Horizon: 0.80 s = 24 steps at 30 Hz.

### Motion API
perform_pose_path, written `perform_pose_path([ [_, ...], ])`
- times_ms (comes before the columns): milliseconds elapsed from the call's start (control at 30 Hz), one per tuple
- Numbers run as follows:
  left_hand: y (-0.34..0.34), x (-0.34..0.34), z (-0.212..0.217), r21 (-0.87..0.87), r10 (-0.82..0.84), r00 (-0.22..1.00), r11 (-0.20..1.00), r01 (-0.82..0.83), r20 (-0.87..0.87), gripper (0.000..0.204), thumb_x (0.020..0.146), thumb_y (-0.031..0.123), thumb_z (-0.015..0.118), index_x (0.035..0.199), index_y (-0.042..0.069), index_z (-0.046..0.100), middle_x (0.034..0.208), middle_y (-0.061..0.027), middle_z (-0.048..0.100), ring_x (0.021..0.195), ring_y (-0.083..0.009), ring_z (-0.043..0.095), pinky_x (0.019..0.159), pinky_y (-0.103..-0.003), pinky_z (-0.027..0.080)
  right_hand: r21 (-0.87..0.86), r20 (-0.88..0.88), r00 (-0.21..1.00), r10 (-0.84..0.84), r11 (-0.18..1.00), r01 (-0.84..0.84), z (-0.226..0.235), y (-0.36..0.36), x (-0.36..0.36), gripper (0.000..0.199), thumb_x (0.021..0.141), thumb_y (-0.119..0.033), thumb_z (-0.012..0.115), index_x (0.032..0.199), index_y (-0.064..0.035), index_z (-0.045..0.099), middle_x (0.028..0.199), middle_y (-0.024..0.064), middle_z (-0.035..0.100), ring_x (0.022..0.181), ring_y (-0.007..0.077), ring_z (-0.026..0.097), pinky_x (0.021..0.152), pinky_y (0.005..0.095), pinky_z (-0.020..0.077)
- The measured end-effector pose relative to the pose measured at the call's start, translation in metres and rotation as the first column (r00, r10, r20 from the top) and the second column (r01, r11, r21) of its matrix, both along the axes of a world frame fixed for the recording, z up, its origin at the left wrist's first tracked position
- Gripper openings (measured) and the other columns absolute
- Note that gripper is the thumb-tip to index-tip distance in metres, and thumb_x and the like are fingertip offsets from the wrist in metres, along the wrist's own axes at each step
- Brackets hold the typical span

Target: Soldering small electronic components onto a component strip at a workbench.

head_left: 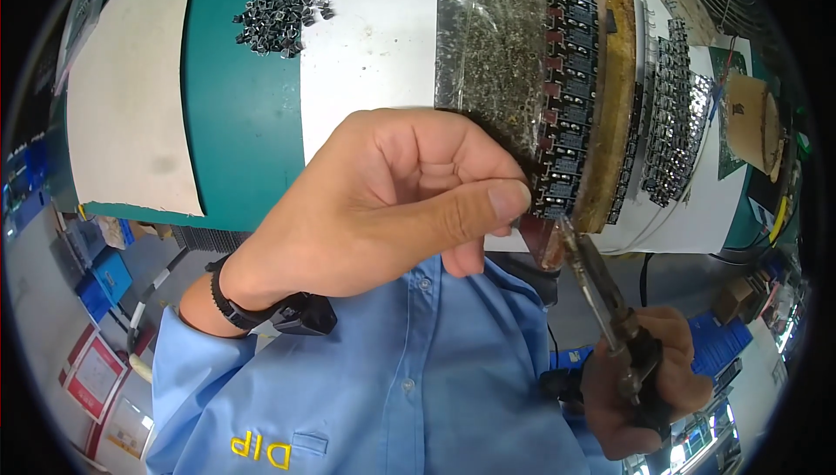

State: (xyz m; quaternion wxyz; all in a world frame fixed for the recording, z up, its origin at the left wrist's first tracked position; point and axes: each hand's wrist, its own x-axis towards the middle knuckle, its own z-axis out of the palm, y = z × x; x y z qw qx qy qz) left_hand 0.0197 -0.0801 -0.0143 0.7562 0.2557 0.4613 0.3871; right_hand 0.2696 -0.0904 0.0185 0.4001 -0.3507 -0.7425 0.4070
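Observation:
My left hand, a dark watch on its wrist, is closed in a pinch at the near end of a strip of small black circuit boards. Whatever sits between its thumb and forefinger is hidden. At the lower right, my right hand is wrapped around the dark handle of a soldering iron with a thin metal tube along it. The iron's tip points up and left, reaching the nearest board of the strip, just right of my left thumb. The strip lies along a brown, stained holder.
A pile of small black components lies at the far left on the green mat and white sheet. Beige card covers the left side. More populated board strips lie right of the holder, near a cardboard piece and thin cables.

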Motion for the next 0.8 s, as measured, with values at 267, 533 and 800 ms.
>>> perform_pose_path([
  [267,0.003,0.0,0.0,0.019,-0.027,1.0,0.999,0.027,-0.014,0.014,0.087,0.01,0.057,0.089,-0.003,0.056,0.075,-0.0089,0.062,0.055,-0.0099,0.058,0.049,-0.019,0.046,-0.04,-0.122,0.992,-0.029,0.999,0.024,-0.01,-0.001,-0.005,0.053,0.083,-0.052,0.049,0.109,-0.0062,0.046,0.078,0.0256,0.054,0.058,0.024,0.052,0.049,0.0285,0.0431],
  [533,0.004,-0.002,0.004,-0.021,0.021,0.999,1.0,-0.021,0.024,0.018,0.088,0.014,0.055,0.094,-0.003,0.053,0.076,-0.0098,0.062,0.053,-0.0106,0.058,0.05,-0.02,0.046,0.108,-0.11,0.969,-0.222,0.966,0.233,-0.014,-0.004,-0.003,0.059,0.087,-0.05,0.042,0.114,0.0023,0.04,0.07,0.0236,0.06,0.059,0.0258,0.059,0.054,0.031,0.0481],
  [800,0.044,0.01,0.013,0.321,0.287,0.922,0.926,-0.198,-0.26,0.033,0.087,0.012,0.055,0.113,-0.003,0.044,0.074,-0.005,0.058,0.057,-0.0099,0.058,0.051,-0.02,0.047,0.558,0.091,0.931,-0.353,0.792,0.246,-0.037,0.009,0.015,0.055,0.093,-0.046,0.031,0.115,0.0036,0.033,0.072,0.0193,0.064,0.069,0.0227,0.063,0.071,0.0303,0.0484],
])
